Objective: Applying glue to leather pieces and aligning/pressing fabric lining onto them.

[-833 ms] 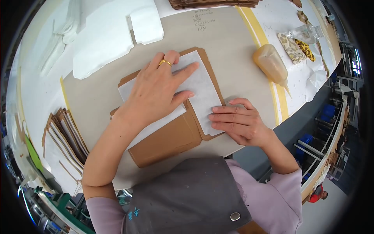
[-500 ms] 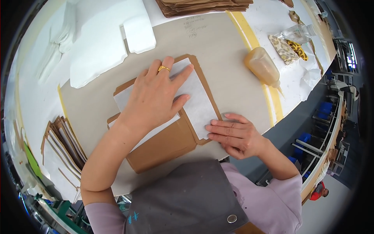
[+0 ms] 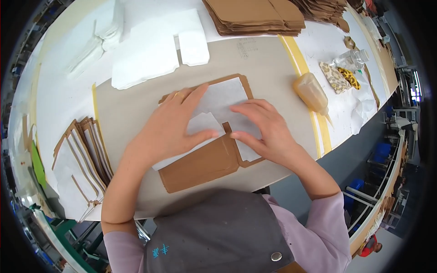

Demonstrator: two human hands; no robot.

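Observation:
A flat, notched brown piece [image 3: 200, 170], leather-like or card, lies on the grey work surface before me. A white sheet [image 3: 223, 96] covers most of its upper and right parts, leaving a brown rim. A second white layer [image 3: 205, 123] has a loose edge lifted near the notch. My left hand [image 3: 170, 123] rests over the left of the piece, fingers stretched and thumb apart. Above the right part hovers or lightly touches my right hand [image 3: 268, 129], fingers spread and thumb pointing at the notch. Both hands hide some of the sheet's edges.
A squeeze bottle [image 3: 311, 93] of amber liquid lies to the right, near patterned pouches [image 3: 334, 77] and a clear bottle [image 3: 351, 60]. White cut sheets [image 3: 150, 52] and stacked brown pieces [image 3: 255, 18] lie at the back. Lined brown pieces [image 3: 82, 159] overlap at the left.
My right hand has moved up and inward from the lower right edge, its fingers now spread. My left hand has shifted down the sheet. The white layer by the notch now shows raised.

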